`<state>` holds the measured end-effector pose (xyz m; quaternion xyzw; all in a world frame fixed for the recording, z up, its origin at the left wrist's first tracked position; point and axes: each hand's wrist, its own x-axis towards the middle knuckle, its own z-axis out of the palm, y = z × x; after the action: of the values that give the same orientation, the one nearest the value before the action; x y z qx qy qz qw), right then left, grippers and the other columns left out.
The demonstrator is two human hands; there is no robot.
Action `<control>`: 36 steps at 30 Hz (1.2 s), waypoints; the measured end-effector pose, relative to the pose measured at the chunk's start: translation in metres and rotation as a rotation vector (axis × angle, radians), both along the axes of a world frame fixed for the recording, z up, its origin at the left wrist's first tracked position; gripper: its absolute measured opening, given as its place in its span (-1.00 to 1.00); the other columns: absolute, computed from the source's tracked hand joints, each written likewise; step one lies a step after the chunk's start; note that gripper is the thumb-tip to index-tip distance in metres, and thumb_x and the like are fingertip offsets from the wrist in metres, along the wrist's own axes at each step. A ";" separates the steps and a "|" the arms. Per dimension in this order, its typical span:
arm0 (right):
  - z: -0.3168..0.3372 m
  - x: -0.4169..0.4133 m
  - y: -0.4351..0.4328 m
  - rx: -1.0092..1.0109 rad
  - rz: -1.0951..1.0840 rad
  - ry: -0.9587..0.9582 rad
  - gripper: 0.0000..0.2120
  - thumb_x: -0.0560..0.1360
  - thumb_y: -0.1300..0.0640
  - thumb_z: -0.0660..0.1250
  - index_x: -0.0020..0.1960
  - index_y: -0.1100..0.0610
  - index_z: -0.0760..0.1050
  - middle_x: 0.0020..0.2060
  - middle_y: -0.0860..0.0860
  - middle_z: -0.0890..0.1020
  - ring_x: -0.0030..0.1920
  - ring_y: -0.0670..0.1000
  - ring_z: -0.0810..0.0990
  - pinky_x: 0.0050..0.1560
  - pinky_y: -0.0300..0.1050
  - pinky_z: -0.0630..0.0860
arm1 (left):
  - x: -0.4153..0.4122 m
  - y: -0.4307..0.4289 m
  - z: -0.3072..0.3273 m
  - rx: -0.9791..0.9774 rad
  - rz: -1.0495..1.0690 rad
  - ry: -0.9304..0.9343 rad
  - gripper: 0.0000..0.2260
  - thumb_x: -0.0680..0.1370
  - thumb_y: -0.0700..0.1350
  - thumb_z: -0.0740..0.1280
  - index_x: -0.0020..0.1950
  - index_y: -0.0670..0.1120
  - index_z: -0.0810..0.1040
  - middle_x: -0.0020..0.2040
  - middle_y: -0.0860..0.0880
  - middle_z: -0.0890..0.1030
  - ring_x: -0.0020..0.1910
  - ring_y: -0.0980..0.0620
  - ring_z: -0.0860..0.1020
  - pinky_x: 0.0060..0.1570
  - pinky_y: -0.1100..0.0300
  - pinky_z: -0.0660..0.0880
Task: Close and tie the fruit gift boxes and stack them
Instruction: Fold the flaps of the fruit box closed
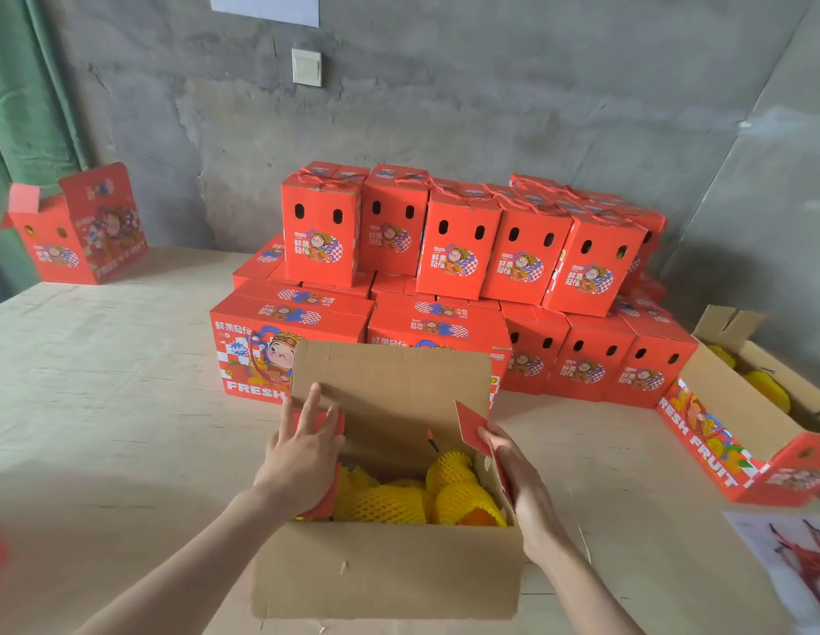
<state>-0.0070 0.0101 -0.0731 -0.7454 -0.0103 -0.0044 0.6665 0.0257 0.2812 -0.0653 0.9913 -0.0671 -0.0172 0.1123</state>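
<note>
Stack [445, 268]: beyond both hands, closed, roped, piled, so done
Open box [385, 570]: between the hands, lids up, untied, unstacked
Left hand [303, 456]: flat, fingers spread, pressing left flap [328, 421] inward
Right hand [513, 469]: fingers straight, nudging right flap [470, 426]

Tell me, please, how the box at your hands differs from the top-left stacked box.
The near box is open, fruit showing; the stacked box is closed, red cord on top. The near box has the left hand and right hand on its flaps; the stacked box is untouched. Both are red cardboard.
</note>
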 end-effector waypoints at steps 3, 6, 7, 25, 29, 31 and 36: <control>-0.001 -0.006 0.000 0.013 0.026 0.023 -0.70 0.59 -0.02 0.14 0.29 -0.12 0.45 0.20 -0.15 0.59 0.14 -0.17 0.58 -0.09 -0.36 0.53 | -0.002 -0.004 -0.002 0.171 -0.013 -0.011 -0.53 0.66 -0.08 0.01 0.56 -0.05 -0.03 0.52 -0.13 -0.34 0.49 -0.32 -0.27 0.40 -0.17 0.14; -0.002 -0.005 -0.001 -0.274 0.024 -0.111 -0.70 0.61 0.25 0.18 0.32 0.05 0.41 0.42 -0.05 0.31 0.37 -0.09 0.35 0.20 -0.26 0.44 | -0.005 -0.007 -0.004 0.259 -0.029 -0.039 -0.50 0.65 -0.11 0.05 0.56 -0.07 -0.06 0.51 -0.19 -0.35 0.49 -0.33 -0.24 0.41 -0.14 0.15; -0.002 -0.002 -0.002 -0.412 0.012 -0.170 -0.70 0.60 0.29 0.21 0.30 0.12 0.43 0.42 0.00 0.30 0.41 -0.05 0.29 0.32 -0.20 0.35 | -0.006 -0.007 -0.004 0.273 -0.039 -0.047 -0.50 0.65 -0.12 0.06 0.56 -0.06 -0.05 0.51 -0.20 -0.35 0.49 -0.33 -0.24 0.42 -0.14 0.14; 0.011 -0.002 -0.040 -0.743 0.382 -0.186 -0.64 0.57 0.36 0.21 0.22 0.01 0.57 0.43 -0.20 0.25 0.45 -0.35 0.05 0.36 -0.49 0.06 | -0.002 0.035 -0.001 -0.371 -0.149 -0.099 -0.69 0.61 -0.23 0.21 0.36 -0.17 0.46 0.40 -0.11 0.31 0.35 -0.04 0.30 0.28 0.30 0.20; 0.024 -0.003 -0.054 -0.847 0.574 -0.001 -0.21 0.43 0.54 0.04 0.38 -0.23 0.27 0.44 -0.38 0.03 0.42 -0.45 -0.14 0.48 -0.28 -0.13 | -0.006 0.045 -0.002 -0.508 -0.178 0.001 -0.68 0.61 -0.27 0.19 0.37 -0.17 0.44 0.34 -0.10 0.27 0.23 0.03 0.31 0.17 0.28 0.31; 0.032 0.001 -0.058 -0.985 0.686 0.037 -0.14 0.40 0.50 0.10 0.43 -0.31 0.12 0.43 -0.44 -0.12 0.40 -0.45 -0.25 0.49 -0.21 -0.13 | -0.005 0.047 -0.003 -0.508 -0.192 0.014 -0.66 0.60 -0.29 0.22 0.38 -0.18 0.42 0.34 -0.08 0.27 0.25 0.03 0.30 0.21 0.24 0.32; 0.037 0.007 -0.065 -1.050 0.790 0.010 -0.09 0.38 0.12 0.49 0.44 -0.39 0.00 0.43 -0.47 -0.23 0.40 -0.41 -0.32 0.44 -0.20 -0.12 | -0.005 0.046 -0.008 -0.591 -0.092 -0.133 -0.73 0.49 -0.27 0.41 0.19 -0.17 0.61 0.24 0.01 0.46 0.15 0.05 0.46 0.04 0.44 0.38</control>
<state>0.0000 -0.0545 -0.0362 -0.9117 -0.2808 0.2498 0.1658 0.0202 0.3268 -0.0728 0.9106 -0.1211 0.0629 0.3902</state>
